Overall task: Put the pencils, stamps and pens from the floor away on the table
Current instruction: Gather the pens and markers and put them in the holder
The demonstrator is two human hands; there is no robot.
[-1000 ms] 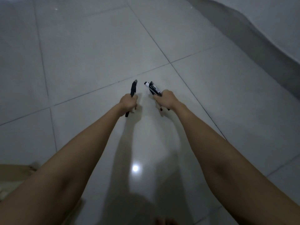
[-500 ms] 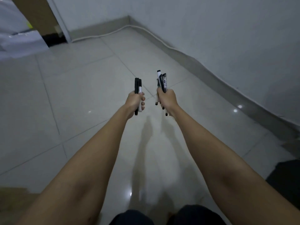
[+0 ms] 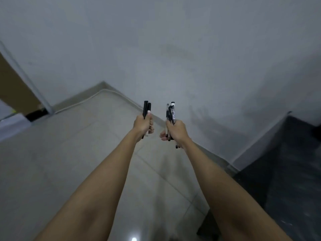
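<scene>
Left hand (image 3: 142,125) grips two black pens (image 3: 146,108) upright; right hand (image 3: 175,130) fists maybe four pens (image 3: 171,112), count blurred, lower ends hidden.

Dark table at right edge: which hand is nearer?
Right. The right hand is on the table's side; the left hand is farther left, beyond it.
</scene>
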